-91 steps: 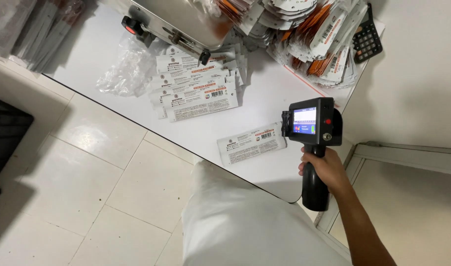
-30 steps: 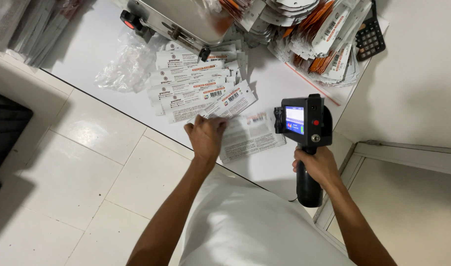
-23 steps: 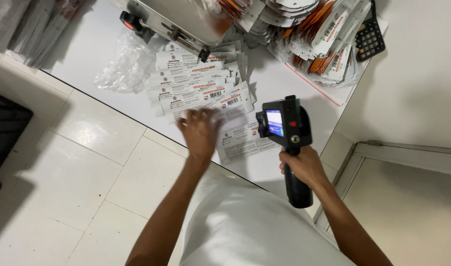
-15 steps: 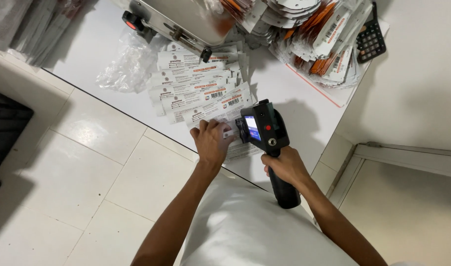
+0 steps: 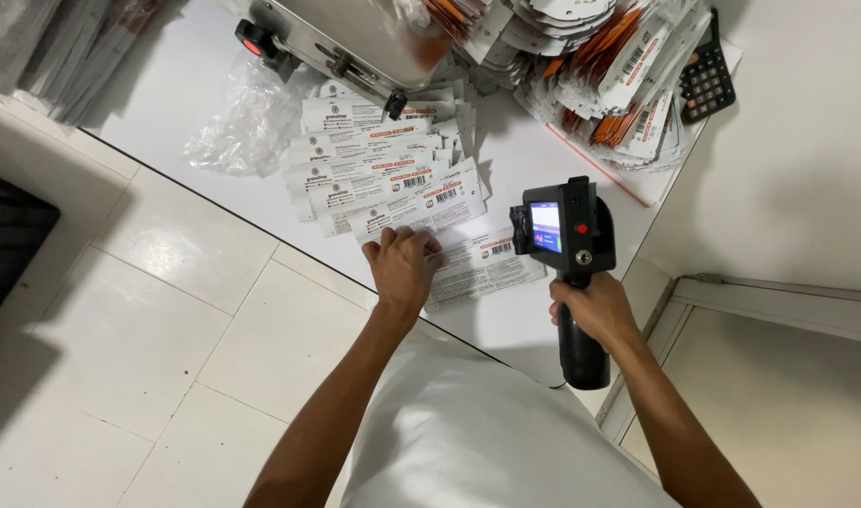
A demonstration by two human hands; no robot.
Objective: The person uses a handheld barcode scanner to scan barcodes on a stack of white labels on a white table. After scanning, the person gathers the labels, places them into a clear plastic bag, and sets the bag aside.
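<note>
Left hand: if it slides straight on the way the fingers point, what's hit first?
Probably the fanned row of white packets just beyond the left hand, whose fingers already rest on the nearest flat packet. Depth is unclear.

White printed packet (image 5: 482,268) (flat) beside black handheld printer (image 5: 564,230).

- Handheld printer (image 5: 564,230): matt black plastic, with a glossy lit screen.
- Paper packets (image 5: 383,179): smooth white printed paper, beside the printer.
- Surface (image 5: 181,89): smooth white, slight sheen.
- Metal machine (image 5: 355,38): brushed steel, beyond the packets.
- Plastic bag (image 5: 238,127): clear, crinkled.
- Floor (image 5: 148,310): glossy tiles.
</note>
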